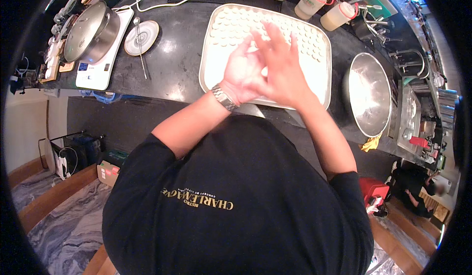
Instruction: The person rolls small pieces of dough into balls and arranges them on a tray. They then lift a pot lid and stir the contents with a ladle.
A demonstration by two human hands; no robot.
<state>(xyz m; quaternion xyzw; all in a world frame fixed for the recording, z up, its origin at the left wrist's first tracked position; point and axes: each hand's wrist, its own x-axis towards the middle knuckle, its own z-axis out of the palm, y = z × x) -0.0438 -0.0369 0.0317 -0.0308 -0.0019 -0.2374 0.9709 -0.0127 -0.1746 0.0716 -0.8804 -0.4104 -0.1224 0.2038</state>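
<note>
Both bare hands are over a metal tray [202, 66] lined with white. My left hand [243, 70], with a metal-banded watch [224, 97] at its wrist, is turned palm up. My right hand [282, 66] lies across it with its fingers spread, and a small pale piece [264, 71] shows between the palms. Whether one hand alone grips that piece cannot be told. Rows of small pale rounds [236, 20] cover the far part of the tray; the hands hide some of them.
Right of the tray stands a large steel bowl [370, 94]. Squeeze bottles [311, 3] are behind it. At left are a lidded pot [105, 35] on a white scale [96, 75] and a plate [147, 39] with a long spoon [142, 54]. A person [409, 186] is far right.
</note>
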